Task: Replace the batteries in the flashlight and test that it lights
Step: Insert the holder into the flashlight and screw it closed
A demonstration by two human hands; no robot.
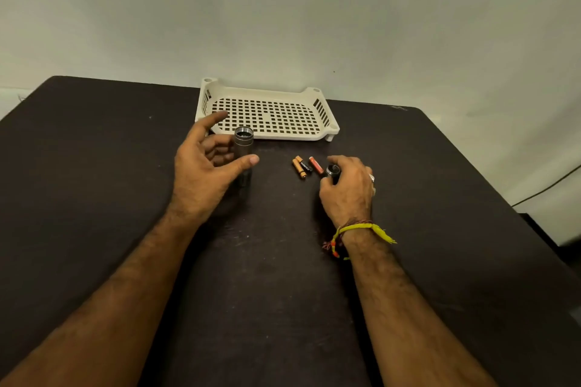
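Dark table [283,276], pale wall, white basket [267,97] at the far edge.
Flashlight [243,151] stands upright beside the spread, empty left hand [204,173]; right hand [347,190] grips its cap [332,171]; batteries [306,166] lie between.

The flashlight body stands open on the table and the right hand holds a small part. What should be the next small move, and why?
Probably the right hand should set down the small dark part it grips and pick up a battery lying just beside it. The flashlight body stands upright, open end up, near the open left hand.
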